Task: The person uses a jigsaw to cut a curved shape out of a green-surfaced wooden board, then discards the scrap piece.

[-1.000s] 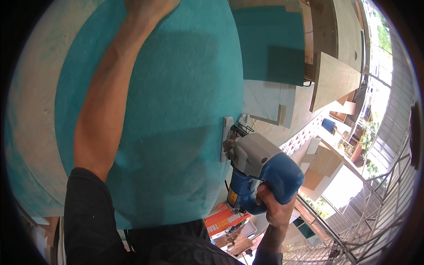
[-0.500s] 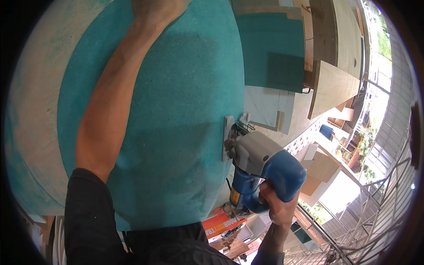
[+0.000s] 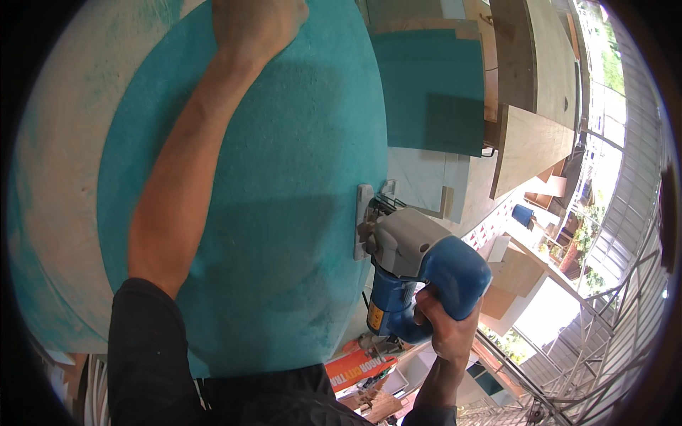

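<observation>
Jigsaw (image 3: 406,238): at right edge of teal board (image 3: 291,213), near mid-length; grey head, blue body, blue grip toward lower right.
Plate (image 3: 363,231): pale grey, overlapping the board's right edge in view; cannot tell where blade meets material.
Right hand (image 3: 449,328): wrapped firmly round the jigsaw's grip, fingers partly hidden behind.
Left hand (image 3: 259,27): at far end of teal board, by top of view; fingers cut off or hidden, cannot tell if spread or curled.
Teal board: large, rounded sides, near end close to dark clothing (image 3: 266,394).
Left of board: pale surface (image 3: 53,213) with teal smears; cannot tell if a separate piece.
Right of board: teal sheet (image 3: 426,78), white panel (image 3: 415,174) nearer the jigsaw, plywood piece (image 3: 533,149) farther right.
Lower middle: orange-red sheet (image 3: 359,370) below jigsaw in view.
Far right: metal framework (image 3: 604,334), bright openings, greenery (image 3: 586,234).
</observation>
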{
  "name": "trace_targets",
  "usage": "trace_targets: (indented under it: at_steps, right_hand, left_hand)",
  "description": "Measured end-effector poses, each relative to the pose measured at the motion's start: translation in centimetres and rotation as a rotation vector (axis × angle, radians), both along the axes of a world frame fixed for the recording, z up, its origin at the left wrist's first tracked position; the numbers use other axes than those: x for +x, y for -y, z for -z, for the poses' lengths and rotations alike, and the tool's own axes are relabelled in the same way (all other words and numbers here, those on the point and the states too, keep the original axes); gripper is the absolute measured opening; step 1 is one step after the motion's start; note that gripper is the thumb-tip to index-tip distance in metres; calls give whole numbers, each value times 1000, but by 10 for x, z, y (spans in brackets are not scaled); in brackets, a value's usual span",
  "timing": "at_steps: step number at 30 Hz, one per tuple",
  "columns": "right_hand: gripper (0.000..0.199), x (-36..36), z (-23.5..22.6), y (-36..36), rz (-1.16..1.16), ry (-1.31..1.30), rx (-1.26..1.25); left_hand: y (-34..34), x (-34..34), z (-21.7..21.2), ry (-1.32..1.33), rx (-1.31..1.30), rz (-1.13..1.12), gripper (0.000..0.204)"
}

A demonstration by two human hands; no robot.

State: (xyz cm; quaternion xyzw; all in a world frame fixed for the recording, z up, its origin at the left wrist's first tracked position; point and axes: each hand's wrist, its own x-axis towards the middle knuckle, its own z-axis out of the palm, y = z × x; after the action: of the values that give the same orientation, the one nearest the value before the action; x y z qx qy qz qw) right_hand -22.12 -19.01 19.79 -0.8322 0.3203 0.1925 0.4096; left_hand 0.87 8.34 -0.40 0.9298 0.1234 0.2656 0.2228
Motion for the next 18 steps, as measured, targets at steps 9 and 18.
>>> trace_targets:
  at_steps: [9,18]
  right_hand:
    - [13,7,-1,-3,12,-4,-8]
    - [12,13,0,-9,2,13,-13]
  left_hand:
    - [2,1,0,18,-9,-3,30]
    - [-1,1,-3,-24,-25,1,32]
